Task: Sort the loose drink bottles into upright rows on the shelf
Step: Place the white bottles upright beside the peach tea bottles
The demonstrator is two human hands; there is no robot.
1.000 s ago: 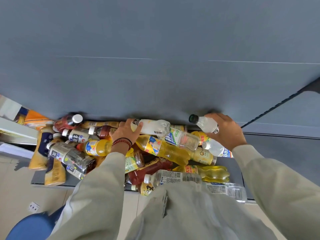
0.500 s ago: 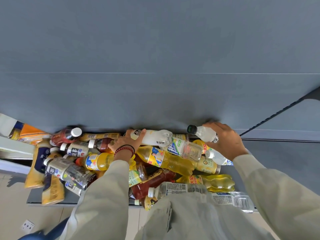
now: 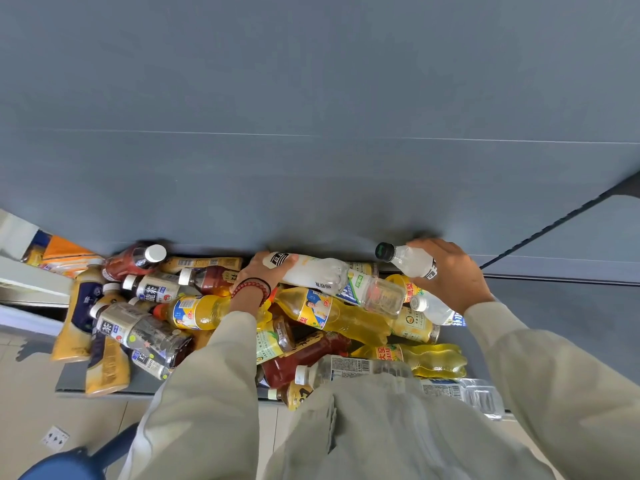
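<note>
The left hand [image 3: 258, 275], a bead bracelet [image 3: 251, 289] on its wrist, has its fingers curled round the cap end of a milky white bottle [image 3: 311, 273]. This bottle lies on its side with its base pointing toward the other hand. The right hand [image 3: 450, 277] grips the body of a cloudy dark-capped bottle [image 3: 410, 262], which is tilted with its cap aimed back toward the left hand. Both hands are at the far edge of the shelf [image 3: 69, 381], close to the grey back panel [image 3: 311, 168]. The loose bottles [image 3: 304, 355] lie in a heap between the hands and nearer the person than both, all on their sides and overlapping. A clear bottle [image 3: 377, 294] lies between the hands, touching the milky bottle's base. A yellow juice bottle [image 3: 318, 311] lies just nearer than the left hand. On the outer side of the left hand are dark tea bottles [image 3: 152, 289]. Just nearer than the right hand lies a white-capped bottle [image 3: 433, 310].
</note>
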